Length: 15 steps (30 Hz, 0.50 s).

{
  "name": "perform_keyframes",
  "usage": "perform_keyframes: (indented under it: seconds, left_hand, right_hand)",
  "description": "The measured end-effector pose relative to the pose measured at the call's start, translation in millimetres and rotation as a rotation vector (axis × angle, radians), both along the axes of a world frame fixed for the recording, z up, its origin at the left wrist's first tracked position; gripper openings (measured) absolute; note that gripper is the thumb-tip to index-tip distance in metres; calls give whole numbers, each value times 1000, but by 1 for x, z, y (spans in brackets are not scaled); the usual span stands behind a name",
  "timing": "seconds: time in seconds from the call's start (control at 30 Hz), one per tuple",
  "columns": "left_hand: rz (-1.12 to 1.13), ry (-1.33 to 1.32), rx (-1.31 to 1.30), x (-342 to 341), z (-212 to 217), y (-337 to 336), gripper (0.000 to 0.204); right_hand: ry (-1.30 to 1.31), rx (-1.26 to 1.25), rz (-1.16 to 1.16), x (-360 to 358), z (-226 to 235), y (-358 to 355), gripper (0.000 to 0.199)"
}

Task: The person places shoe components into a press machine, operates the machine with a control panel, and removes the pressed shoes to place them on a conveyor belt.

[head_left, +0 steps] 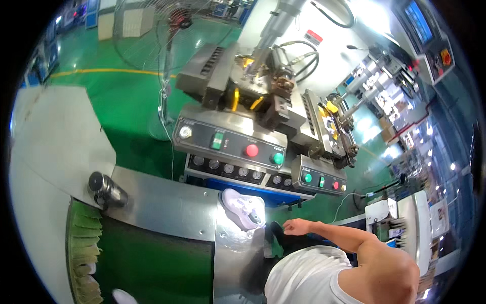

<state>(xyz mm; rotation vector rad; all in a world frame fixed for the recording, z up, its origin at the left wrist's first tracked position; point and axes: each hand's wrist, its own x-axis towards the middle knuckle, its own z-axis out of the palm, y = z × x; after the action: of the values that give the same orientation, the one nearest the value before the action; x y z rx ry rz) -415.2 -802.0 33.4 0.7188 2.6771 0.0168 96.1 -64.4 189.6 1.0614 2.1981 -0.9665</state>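
Observation:
My right arm reaches out from the shoulder at the lower right. My right hand (297, 227) hangs low beside my dark trousers, its fingers loosely curled and nothing visible in them. Close by, to its left, a pale lavender-white shoe (242, 207) lies on the corner of a metal bench (230, 253), apart from the hand. A dark shape with a green patch (275, 243) shows between the bench and the hand; I cannot make out what it is. My left hand is out of view. At the bottom edge, part of another white item (124, 296) appears, perhaps a shoe.
A machine with clamps and a button panel (230, 142) stands ahead, with gauges below. A second panel (320, 176) sits to its right. A dark flask (107, 190) stands on the left. A fan (169, 30) is behind. A rack of greenish pieces (85, 248) lines the left.

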Motion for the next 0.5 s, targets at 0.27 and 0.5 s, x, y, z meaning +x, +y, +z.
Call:
perform_keyframes:
  seconds: [0.27,0.5]
  left_hand:
    - [392,-596,467,235,150,319,42]
    - [-790,-986,1026,277,305,571,46]
  right_hand:
    - [473,-308,9,-50,15,-20,52]
    - [500,-1290,-229,-50,96,13,65]
